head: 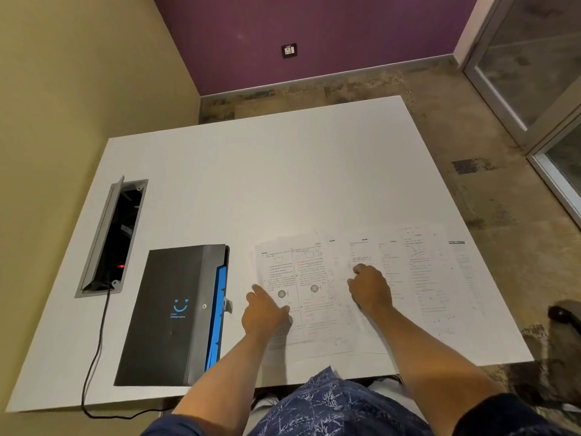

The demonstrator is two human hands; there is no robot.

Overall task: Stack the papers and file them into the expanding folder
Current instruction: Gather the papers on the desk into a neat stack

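Several printed papers (pixel 424 278) lie spread in an overlapping row across the near right part of the white table (pixel 251 171). My left hand (pixel 264 313) rests palm down on the left edge of the leftmost sheet (pixel 301 278), fingers apart. My right hand (pixel 371 289) presses on a sheet in the middle of the row, fingers curled downward. The black expanding folder (pixel 169 313) with blue pockets (pixel 218 309) showing along its right side lies shut to the left of the papers.
An open grey cable box (pixel 113 237) is set into the table at the left, with a black cord (pixel 94 357) running off the near edge. A dark chair armrest (pixel 564 314) shows at the right.
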